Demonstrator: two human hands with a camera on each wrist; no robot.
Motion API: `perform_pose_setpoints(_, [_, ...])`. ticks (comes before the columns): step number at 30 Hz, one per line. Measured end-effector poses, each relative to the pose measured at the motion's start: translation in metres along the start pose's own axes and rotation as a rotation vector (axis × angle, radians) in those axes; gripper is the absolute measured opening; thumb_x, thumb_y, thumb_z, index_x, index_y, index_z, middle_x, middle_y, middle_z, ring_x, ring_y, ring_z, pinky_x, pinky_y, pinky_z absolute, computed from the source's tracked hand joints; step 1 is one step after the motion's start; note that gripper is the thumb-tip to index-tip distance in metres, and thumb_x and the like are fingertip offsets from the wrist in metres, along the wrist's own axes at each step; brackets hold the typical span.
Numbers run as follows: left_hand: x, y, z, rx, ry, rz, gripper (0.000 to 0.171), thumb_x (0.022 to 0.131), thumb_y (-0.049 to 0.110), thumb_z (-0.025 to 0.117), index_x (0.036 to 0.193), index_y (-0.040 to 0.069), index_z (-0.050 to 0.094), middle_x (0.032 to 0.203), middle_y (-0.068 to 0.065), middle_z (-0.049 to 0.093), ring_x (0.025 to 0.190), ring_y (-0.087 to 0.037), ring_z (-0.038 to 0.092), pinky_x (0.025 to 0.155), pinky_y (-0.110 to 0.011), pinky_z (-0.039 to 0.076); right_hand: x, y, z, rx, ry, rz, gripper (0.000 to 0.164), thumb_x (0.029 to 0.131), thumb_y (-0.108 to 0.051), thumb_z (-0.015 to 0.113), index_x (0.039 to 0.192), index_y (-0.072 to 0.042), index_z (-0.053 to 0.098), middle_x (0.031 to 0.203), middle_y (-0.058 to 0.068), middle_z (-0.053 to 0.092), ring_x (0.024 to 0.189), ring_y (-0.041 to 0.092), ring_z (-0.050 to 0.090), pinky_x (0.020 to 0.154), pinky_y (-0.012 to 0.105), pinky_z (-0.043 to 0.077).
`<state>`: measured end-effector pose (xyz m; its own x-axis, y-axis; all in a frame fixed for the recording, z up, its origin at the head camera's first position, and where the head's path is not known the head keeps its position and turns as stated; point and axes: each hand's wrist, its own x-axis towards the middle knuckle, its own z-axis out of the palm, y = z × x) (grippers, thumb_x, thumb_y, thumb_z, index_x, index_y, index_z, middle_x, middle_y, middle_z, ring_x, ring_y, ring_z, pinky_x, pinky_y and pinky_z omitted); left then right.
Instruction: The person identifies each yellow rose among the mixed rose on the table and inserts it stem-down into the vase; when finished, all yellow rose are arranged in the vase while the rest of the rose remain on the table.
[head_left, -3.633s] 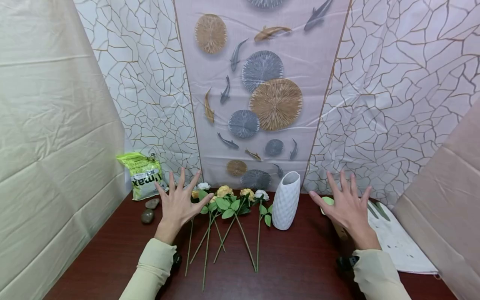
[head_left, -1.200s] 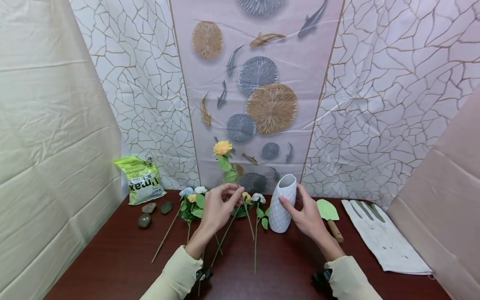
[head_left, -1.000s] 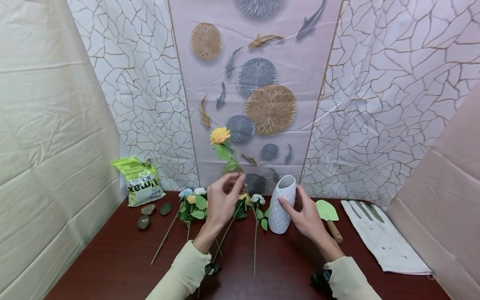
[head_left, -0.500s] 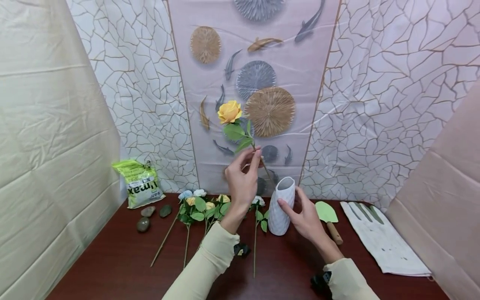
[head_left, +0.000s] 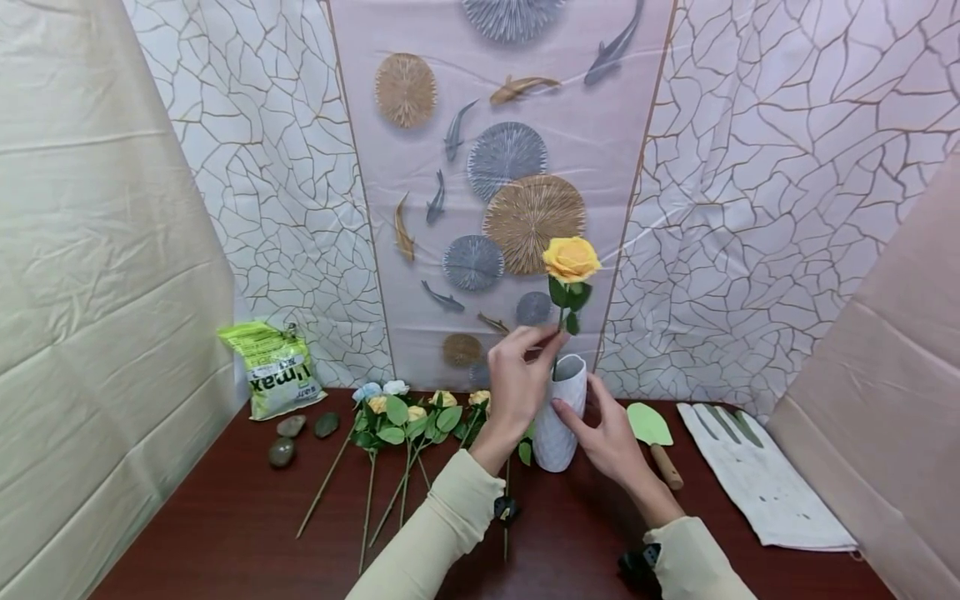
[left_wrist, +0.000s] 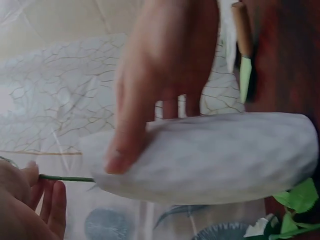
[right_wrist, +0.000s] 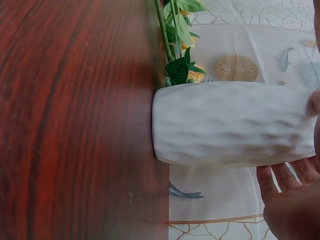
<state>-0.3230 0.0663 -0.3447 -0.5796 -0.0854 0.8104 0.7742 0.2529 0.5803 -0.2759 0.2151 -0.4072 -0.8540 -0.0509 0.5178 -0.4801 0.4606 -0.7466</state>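
My left hand (head_left: 517, 379) pinches the stem of a yellow rose (head_left: 572, 260), bloom upward, above the white vase (head_left: 555, 440). In the left wrist view the green stem (left_wrist: 67, 178) runs from these fingers into the vase's mouth; its lower end is hidden inside. My right hand (head_left: 611, 435) holds the vase's right side near the top, thumb across the front and the other fingers behind. Upright on the dark red table, the vase has a dimpled surface and slanted rim, as the right wrist view (right_wrist: 230, 125) shows side-on.
Several more yellow, white and blue flowers (head_left: 408, 417) lie left of the vase, stems toward the front. Farther left are a green and white bag (head_left: 277, 375) and three stones (head_left: 282, 452). A trowel (head_left: 651, 425) and a white cloth glove (head_left: 772, 483) lie right.
Both hands were spread at first. The left took a yellow rose, raised it, carried it right and lowered its stem into the vase mouth. The right took hold of the vase and stayed there.
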Motion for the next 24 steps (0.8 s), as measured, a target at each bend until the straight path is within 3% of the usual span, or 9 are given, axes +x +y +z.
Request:
perform_pose_setpoints(5, [-0.010,-0.007,0.001,0.103,-0.087,-0.012,0.018,0.091,0.033,0.075,0.104,0.021,0.081,0.098,0.007,0.078,0.083,0.001,0.071,0.071,-0.012,0.056,0.000,0.000,0.000,-0.022,0.007,-0.004,0.059,0.096,-0.026,0.071,0.147,-0.011,0.046,0.129,0.006,0.066,0.116,0.019,0.064,0.088,0.036,0.058])
perform_pose_setpoints(10, [-0.015,-0.012,0.002,0.178,-0.129,-0.016,0.015,0.089,0.031,0.078,0.100,0.022,0.081,0.093,0.007,0.077,0.078,0.000,0.070,0.066,-0.013,0.055,-0.001,-0.001,0.000,-0.035,0.011,-0.017,0.058,0.096,-0.027,0.070,0.146,-0.011,0.046,0.127,0.007,0.066,0.115,0.020,0.064,0.088,0.041,0.058])
perform_pose_setpoints(19, [-0.018,-0.020,-0.002,0.174,-0.199,-0.075,0.021,0.089,0.031,0.078,0.102,0.015,0.078,0.089,0.005,0.077,0.075,0.001,0.069,0.065,-0.012,0.054,-0.001,-0.003,0.000,-0.038,-0.002,0.008,0.059,0.097,-0.029,0.069,0.148,-0.016,0.044,0.129,0.005,0.065,0.116,0.019,0.064,0.086,0.032,0.058])
perform_pose_setpoints(24, [-0.020,-0.020,-0.006,0.163,-0.228,-0.108,0.019,0.088,0.030,0.079,0.101,0.017,0.077,0.086,0.007,0.076,0.075,0.003,0.067,0.067,-0.012,0.055,-0.001,-0.003,0.000,-0.049,-0.011,0.015,0.058,0.097,-0.031,0.068,0.148,-0.019,0.043,0.129,0.004,0.064,0.116,0.018,0.064,0.086,0.033,0.058])
